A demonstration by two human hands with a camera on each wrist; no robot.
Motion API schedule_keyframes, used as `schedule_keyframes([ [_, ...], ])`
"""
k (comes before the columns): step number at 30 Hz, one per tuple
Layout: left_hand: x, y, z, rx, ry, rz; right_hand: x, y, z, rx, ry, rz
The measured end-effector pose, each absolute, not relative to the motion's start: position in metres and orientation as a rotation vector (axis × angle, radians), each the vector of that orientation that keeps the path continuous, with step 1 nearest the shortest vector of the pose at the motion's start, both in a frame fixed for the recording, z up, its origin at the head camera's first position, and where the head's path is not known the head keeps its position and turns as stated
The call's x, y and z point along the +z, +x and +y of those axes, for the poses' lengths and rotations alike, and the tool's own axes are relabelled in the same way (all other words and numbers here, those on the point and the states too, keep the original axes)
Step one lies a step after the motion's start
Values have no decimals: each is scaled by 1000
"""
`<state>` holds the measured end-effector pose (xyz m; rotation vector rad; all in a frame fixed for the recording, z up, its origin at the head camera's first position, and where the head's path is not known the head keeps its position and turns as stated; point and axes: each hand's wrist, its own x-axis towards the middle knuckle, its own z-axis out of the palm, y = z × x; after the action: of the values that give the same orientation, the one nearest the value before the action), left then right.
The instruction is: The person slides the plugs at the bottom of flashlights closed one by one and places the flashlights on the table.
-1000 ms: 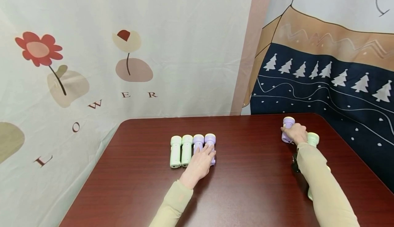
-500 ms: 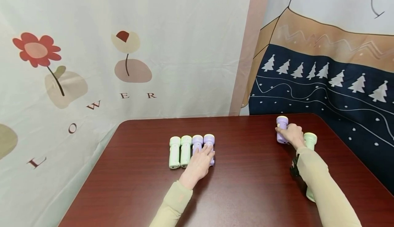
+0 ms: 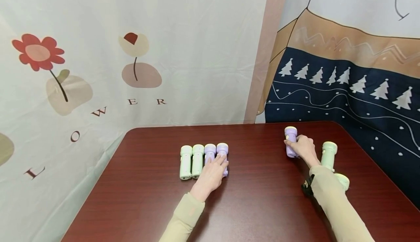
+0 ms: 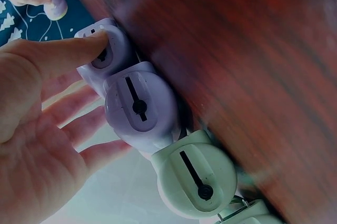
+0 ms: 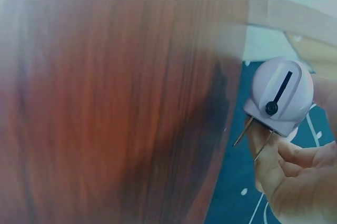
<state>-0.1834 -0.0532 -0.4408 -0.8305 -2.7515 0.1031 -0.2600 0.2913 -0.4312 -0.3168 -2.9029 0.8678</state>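
Before printed cloth [image 3: 197, 52], at red-brown counter [image 3: 256, 209]: found purple flashlight [image 3: 290, 135] pinched in right grip [image 3: 303, 148]; found left grip [image 3: 211, 175] resting spread across flashlight row [image 3: 198, 163], well left of right grip. Could dislodge green flashlights [image 3: 329, 154] beside right grip through drag from sleeve [image 3: 328, 187].

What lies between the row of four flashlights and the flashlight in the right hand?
Only bare brown tabletop separates the row from the held purple flashlight, as the head view shows.

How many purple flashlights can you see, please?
3: a purple flashlight third from left in the row, another at its right end, both partly under the left hand, and one in the right hand. The right sleeve may hide more.
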Motion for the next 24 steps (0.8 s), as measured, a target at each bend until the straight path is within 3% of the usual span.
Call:
schedule_keyframes([
  [14,-452,-188,-57,52,-867,-2648,-421,-242,248,892,-239,-2871],
  [24,-440,-184,-58,-33,-878,-2693,-409,-224,217,1009,-203,-2861],
])
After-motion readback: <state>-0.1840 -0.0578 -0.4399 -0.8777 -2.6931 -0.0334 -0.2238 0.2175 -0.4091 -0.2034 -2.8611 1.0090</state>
